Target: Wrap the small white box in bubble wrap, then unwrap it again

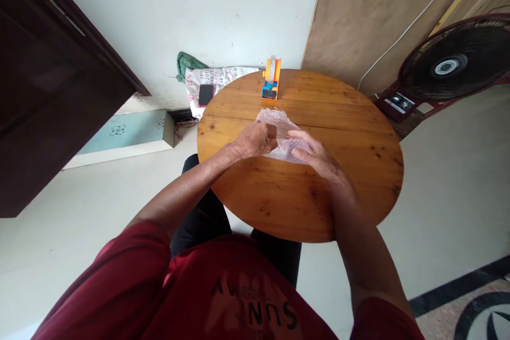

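Note:
A crumpled sheet of clear bubble wrap (281,122) lies across the middle of the round wooden table (279,202). My left hand (258,139) is closed on its left part, with the fingers curled into the plastic. On the right side of the wrap, my right hand (321,159) rests against the sheet, its thumb and fingers apart. Whether anything is inside the wrap I cannot tell. Beyond the wrap, near the table's far edge, stands an orange and blue tape dispenser (271,79) with a roll of tape on it.
A black phone (206,94) lies on a white printed bag (227,74) left of the table, by a green bag (189,64). A fan (446,66) stands at right. A long pale box (135,130) lies on the floor near the dark door (59,64).

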Available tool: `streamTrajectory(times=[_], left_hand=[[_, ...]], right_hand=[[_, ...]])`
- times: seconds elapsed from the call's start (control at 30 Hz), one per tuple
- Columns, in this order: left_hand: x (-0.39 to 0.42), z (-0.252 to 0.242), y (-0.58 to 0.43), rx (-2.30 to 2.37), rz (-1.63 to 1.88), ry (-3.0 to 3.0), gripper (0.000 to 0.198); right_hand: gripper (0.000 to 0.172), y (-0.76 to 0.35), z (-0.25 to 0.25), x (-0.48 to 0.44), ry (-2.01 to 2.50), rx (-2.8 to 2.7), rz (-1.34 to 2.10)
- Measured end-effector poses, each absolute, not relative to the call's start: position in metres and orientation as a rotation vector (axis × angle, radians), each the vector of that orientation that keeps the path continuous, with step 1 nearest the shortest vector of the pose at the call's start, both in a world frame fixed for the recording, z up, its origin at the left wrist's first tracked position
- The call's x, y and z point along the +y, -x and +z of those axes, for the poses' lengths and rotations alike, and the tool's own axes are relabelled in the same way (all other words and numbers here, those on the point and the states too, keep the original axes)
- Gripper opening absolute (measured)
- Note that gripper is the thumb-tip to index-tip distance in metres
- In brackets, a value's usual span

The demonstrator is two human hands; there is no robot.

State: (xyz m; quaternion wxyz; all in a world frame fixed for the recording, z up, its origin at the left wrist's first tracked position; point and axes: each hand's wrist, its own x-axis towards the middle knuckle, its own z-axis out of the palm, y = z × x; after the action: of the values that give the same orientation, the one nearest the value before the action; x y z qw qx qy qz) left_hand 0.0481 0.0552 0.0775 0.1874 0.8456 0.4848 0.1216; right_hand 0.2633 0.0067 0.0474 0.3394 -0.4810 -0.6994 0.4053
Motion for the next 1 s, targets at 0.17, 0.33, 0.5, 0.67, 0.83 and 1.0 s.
streamTrajectory(times=[0.17,0.33,0.5,0.67,0.83,1.0], left_hand=[[0.059,0.079,-0.046,1.308,0.344,-2.359,0.019],[0.051,0.069,-0.028,1.187,0.407,-2.365,0.033],[0.030,0.049,-0.012,1.067,0.508,-2.650,0.018],[0.011,0.035,-0.006,0.911,0.510,-2.796,0.011],[0.001,0.027,-0.002,0.900,0.500,-2.824,0.016],[-0.002,0.022,-0.004,0.876,0.543,-2.797,0.017]], right_hand=[[0.035,-0.257,0.039,0.011,1.394,-1.765,0.962],[0.025,-0.257,0.034,0.011,1.366,-1.712,0.961],[0.064,-0.265,0.040,0.012,1.327,-1.541,1.236],[0.086,-0.268,0.037,0.020,1.307,-1.372,1.381],[0.054,-0.257,0.023,0.019,1.294,-1.639,1.120],[0.059,-0.245,0.014,0.016,1.406,-1.883,0.850]])
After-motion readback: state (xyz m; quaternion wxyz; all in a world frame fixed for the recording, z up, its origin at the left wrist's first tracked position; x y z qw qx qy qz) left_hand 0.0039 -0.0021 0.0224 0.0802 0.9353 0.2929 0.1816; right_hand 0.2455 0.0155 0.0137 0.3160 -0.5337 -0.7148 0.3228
